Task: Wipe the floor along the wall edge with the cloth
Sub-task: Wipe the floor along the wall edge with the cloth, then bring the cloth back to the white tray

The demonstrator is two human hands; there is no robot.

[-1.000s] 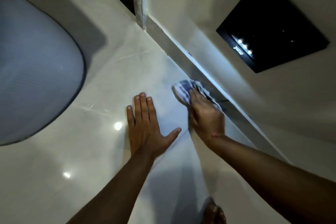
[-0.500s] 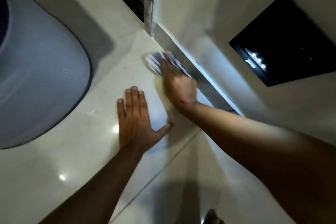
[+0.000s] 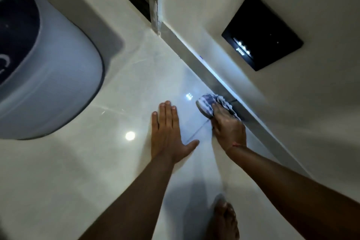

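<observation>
A crumpled white and blue striped cloth (image 3: 206, 103) lies on the glossy pale tile floor (image 3: 136, 87), pressed against the grey skirting strip (image 3: 196, 62) at the foot of the wall. My right hand (image 3: 228, 128) presses down on the cloth, fingers over its near part, so only its far end shows. My left hand (image 3: 168, 134) rests flat on the floor a little to the left, fingers together and thumb out, holding nothing.
A large grey rounded appliance (image 3: 44, 72) stands on the floor at the left. A black panel with small lights (image 3: 262, 31) is set in the wall on the right. A door frame corner (image 3: 155, 15) ends the skirting at the far end. A bare foot (image 3: 226, 218) shows at the bottom.
My right hand first pushed the cloth along the skirting toward the door frame corner, then pulled it back toward me. My left hand stayed flat on the floor.
</observation>
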